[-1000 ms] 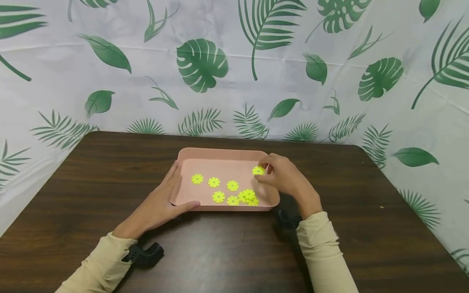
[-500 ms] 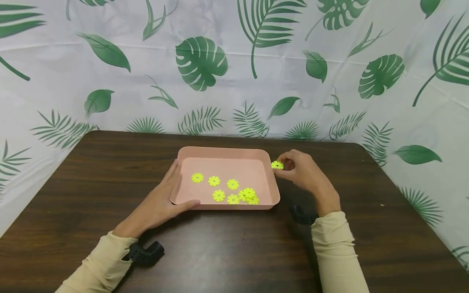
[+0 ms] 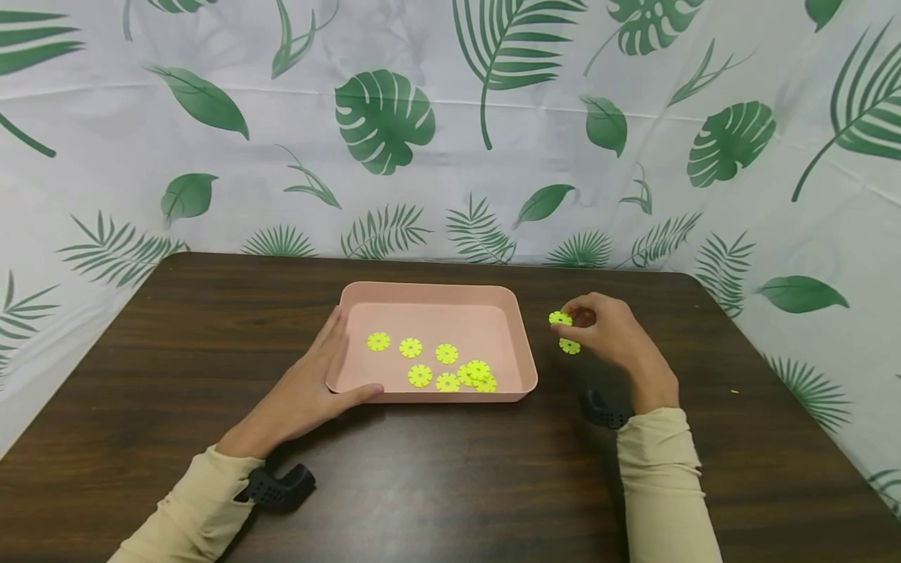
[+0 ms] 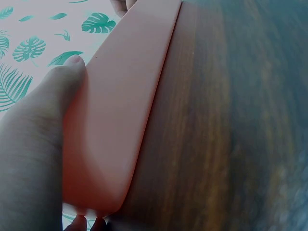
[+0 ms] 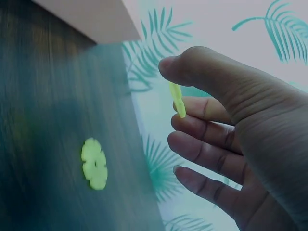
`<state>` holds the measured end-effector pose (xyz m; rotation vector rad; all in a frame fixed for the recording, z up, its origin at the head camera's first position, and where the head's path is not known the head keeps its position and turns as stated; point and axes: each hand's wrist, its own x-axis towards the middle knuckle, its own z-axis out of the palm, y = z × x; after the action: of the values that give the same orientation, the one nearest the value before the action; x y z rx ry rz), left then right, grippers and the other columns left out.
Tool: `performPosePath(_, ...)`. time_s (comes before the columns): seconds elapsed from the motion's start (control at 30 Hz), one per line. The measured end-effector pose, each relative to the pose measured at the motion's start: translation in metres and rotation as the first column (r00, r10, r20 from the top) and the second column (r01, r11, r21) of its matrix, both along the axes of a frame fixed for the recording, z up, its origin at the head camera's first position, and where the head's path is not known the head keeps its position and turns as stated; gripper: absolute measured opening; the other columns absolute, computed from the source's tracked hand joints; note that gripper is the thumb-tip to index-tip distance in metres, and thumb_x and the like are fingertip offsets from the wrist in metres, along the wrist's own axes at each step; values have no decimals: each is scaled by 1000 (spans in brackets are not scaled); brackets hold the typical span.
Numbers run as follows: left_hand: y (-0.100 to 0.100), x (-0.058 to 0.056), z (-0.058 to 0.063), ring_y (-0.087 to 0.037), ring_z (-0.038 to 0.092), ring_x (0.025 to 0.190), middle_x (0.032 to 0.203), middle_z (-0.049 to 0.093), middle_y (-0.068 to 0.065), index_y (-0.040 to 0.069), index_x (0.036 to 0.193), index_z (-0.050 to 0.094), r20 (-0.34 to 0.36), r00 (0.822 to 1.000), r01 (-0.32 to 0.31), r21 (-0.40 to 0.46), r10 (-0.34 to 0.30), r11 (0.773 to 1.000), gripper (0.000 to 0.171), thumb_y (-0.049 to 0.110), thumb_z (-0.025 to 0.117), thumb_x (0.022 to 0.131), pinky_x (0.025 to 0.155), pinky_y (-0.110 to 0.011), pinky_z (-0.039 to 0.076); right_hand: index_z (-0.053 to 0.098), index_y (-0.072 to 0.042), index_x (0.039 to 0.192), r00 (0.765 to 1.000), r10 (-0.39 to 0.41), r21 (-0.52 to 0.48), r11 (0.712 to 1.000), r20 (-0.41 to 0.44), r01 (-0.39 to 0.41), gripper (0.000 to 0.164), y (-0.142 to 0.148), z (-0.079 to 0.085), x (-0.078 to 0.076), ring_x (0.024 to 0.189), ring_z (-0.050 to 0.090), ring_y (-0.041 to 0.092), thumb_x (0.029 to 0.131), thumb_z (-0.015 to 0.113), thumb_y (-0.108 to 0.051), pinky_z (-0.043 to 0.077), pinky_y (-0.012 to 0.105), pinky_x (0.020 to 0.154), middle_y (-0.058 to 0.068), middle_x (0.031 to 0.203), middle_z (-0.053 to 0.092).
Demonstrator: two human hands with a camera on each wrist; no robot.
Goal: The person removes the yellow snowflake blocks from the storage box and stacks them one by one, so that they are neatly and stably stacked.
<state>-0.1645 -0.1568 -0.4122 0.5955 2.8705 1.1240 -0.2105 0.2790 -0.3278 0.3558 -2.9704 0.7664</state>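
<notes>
My right hand (image 3: 611,332) pinches a yellow notched disc (image 3: 561,318) between thumb and fingertips, above the table right of the tray. In the right wrist view that disc (image 5: 177,98) appears edge-on. A second notched disc (image 3: 569,346) lies flat on the table just under the hand. My left hand (image 3: 303,391) spans the near-left corner of a pink tray (image 3: 429,292), its straight fingers along the left side and its thumb on the front rim. Several more discs (image 3: 446,353) lie in the tray; a few overlap in a small pile (image 3: 477,374) near the front right.
The dark wooden table (image 3: 436,477) runs back to a white cloth (image 3: 281,211) printed with green leaves. Black wrist mounts (image 3: 281,489) sit on both forearms. A tiny pale speck (image 3: 734,391) lies on the table at the right.
My right hand has carried the pinched disc from inside the tray out over its right wall, to the right. A disc on the table is now visible beneath it. The left hand stays put.
</notes>
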Motion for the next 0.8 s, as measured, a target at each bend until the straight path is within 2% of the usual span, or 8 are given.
performPosePath(0.17, 0, 0, 0, -33, 13, 158, 174, -7, 0, 18, 167, -4, 1, 1000, -3, -2, 3, 1000, 118, 68, 68, 88, 114, -68, 30, 70, 9, 112, 999, -41, 16, 999, 31, 40, 37, 9, -6, 0, 89, 62, 31, 92, 80, -22, 56, 43, 78, 19, 99, 68)
performPosePath(0.33, 0, 1, 1, -34, 13, 158, 174, -7, 0, 18, 167, -4, 3, 1000, -2, -9, 2, 1000, 117, 68, 68, 88, 114, -68, 30, 69, 9, 113, 992, -77, 12, 997, 97, 76, 42, 16, -11, -1, 89, 63, 31, 93, 79, -26, 59, 49, 84, 20, 102, 69)
performPosePath(0.8, 0, 1, 1, -32, 12, 158, 174, -7, 0, 17, 167, -3, 0, 1000, -3, -11, 3, 1000, 117, 68, 68, 89, 114, -67, 30, 71, 7, 109, 987, -75, 40, 997, 144, 70, 39, 29, -25, -6, 89, 63, 30, 94, 78, -28, 56, 50, 85, 17, 99, 70)
